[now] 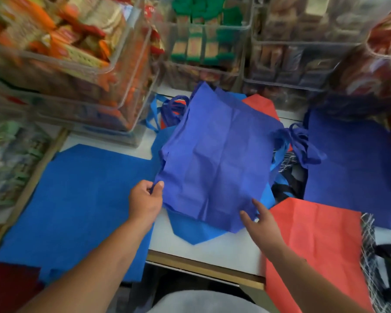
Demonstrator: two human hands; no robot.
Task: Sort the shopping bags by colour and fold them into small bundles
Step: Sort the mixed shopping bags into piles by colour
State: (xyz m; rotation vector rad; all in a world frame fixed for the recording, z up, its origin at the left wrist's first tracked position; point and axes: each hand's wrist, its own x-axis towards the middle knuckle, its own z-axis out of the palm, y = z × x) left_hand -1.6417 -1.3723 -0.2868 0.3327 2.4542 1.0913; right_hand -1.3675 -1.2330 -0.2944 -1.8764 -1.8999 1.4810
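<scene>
Head view: left hand (pixel 145 201) pinches violet bag (pixel 217 159), right hand (pixel 263 224) splayed; bins (pixel 113 71) blurred.

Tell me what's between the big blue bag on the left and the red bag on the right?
In the head view: the violet-blue bag, pinched at its corner by the left hand, lying over a lighter blue bag, plus bare white table.

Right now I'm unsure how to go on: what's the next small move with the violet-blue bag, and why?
Probably grip the near right corner of the violet-blue bag with the right hand: the left hand pinches its left corner, while the right one lies open there.
</scene>
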